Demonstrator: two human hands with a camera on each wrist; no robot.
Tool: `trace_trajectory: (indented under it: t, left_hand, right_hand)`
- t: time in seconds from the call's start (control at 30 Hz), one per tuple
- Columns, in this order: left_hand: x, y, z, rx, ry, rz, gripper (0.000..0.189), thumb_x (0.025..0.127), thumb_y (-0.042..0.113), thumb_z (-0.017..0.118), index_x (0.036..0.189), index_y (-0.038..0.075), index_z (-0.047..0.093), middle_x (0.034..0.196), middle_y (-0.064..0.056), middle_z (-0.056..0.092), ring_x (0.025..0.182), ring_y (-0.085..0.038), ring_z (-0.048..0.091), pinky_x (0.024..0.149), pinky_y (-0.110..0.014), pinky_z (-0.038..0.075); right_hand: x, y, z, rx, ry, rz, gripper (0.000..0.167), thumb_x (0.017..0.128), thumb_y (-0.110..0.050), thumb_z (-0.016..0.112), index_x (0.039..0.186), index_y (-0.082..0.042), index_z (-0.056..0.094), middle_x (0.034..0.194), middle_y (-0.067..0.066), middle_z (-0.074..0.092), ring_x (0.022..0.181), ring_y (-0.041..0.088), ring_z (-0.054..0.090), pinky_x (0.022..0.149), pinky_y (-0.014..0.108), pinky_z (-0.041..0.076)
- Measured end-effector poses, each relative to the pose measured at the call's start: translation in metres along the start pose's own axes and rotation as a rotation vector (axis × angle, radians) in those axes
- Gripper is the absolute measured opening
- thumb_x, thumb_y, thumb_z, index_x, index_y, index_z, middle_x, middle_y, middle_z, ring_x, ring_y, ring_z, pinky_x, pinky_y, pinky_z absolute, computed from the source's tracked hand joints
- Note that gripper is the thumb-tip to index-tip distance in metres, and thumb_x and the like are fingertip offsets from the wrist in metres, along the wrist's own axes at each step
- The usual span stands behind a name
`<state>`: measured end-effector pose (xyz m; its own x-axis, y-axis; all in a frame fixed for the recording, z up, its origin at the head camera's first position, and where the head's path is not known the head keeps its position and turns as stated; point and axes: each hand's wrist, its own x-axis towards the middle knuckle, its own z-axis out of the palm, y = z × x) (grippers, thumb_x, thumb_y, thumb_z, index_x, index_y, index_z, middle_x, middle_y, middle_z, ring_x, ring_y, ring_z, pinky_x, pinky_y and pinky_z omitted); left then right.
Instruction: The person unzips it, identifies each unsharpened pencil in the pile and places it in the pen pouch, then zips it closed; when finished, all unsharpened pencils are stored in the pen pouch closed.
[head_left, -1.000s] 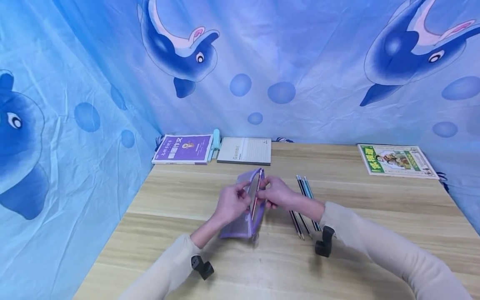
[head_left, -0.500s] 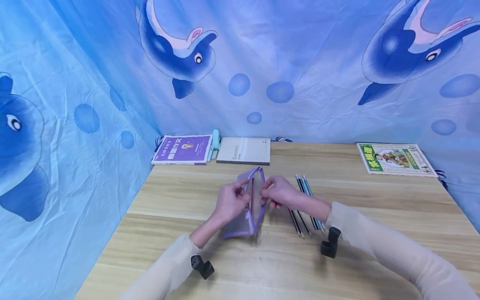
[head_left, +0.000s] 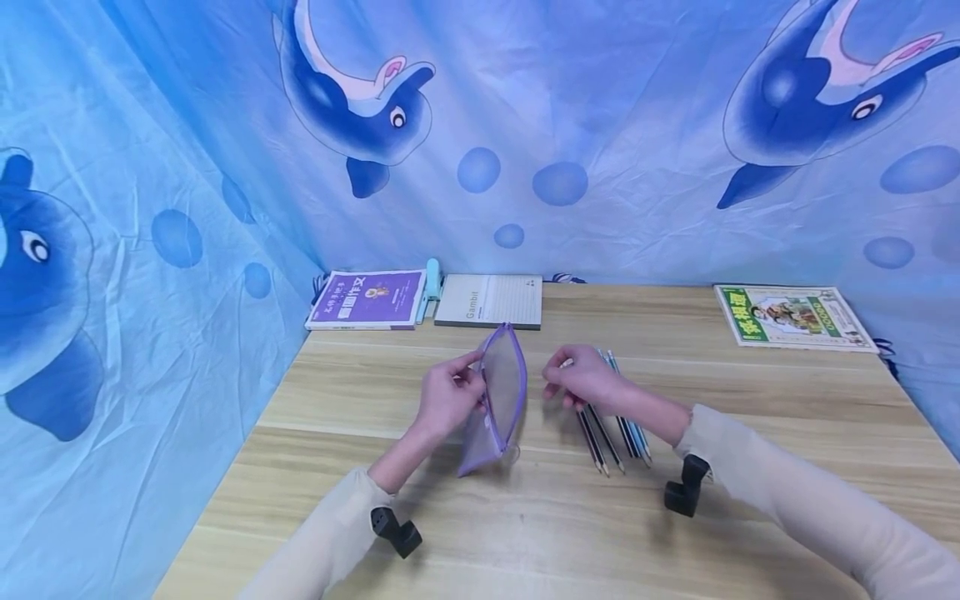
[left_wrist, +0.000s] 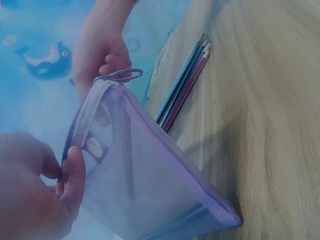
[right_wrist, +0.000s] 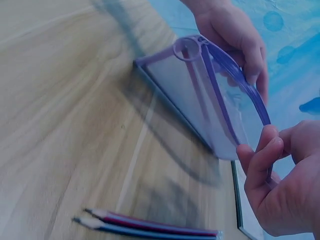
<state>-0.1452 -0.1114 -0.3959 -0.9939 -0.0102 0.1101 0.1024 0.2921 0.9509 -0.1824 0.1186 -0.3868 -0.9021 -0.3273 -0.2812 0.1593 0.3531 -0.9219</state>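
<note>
A translucent mesh pencil pouch (head_left: pixel 504 387) with purple trim stands tilted on the table, its zipped mouth gaping to the right. My left hand (head_left: pixel 450 392) pinches the near side of its mouth between thumb and fingers. Through the mesh in the left wrist view, dark and bluish pencils (left_wrist: pixel 185 220) show at the bottom. My right hand (head_left: pixel 581 375) hovers just right of the pouch, fingers loosely bent, with nothing visible in them. Beneath and beside that hand lie several dark and light-blue pencils (head_left: pixel 600 442); the hand hides part of them.
At the back left lie a purple book (head_left: pixel 367 298), a light-blue object (head_left: pixel 431 282) and a pale notebook (head_left: pixel 489 300). A colourful green-and-white booklet (head_left: pixel 795 317) lies at the back right. Dolphin-print cloth (head_left: pixel 637 125) hangs behind the wooden table (head_left: pixel 525 542).
The red pencil my right hand held has gone down inside the pouch. My right hand has let go and drawn away rightward. The left hand has shifted slightly left with the pouch, tilting it.
</note>
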Motion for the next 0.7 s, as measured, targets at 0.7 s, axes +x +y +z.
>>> trace_trajectory:
  t: [0.7]
  left_hand:
    - [0.000, -0.004, 0.020, 0.109, -0.143, 0.042, 0.050, 0.083, -0.012, 0.060, 0.133, -0.009, 0.057, 0.078, -0.010, 0.061, 0.053, -0.016, 0.060, 0.049, -0.033, 0.062]
  right_hand:
    - [-0.012, 0.044, -0.066, -0.365, 0.033, -0.031, 0.008, 0.092, -0.002, 0.060, 0.094, 0.005, 0.058, 0.065, 0.012, 0.064, 0.045, 0.015, 0.060, 0.035, 0.018, 0.040]
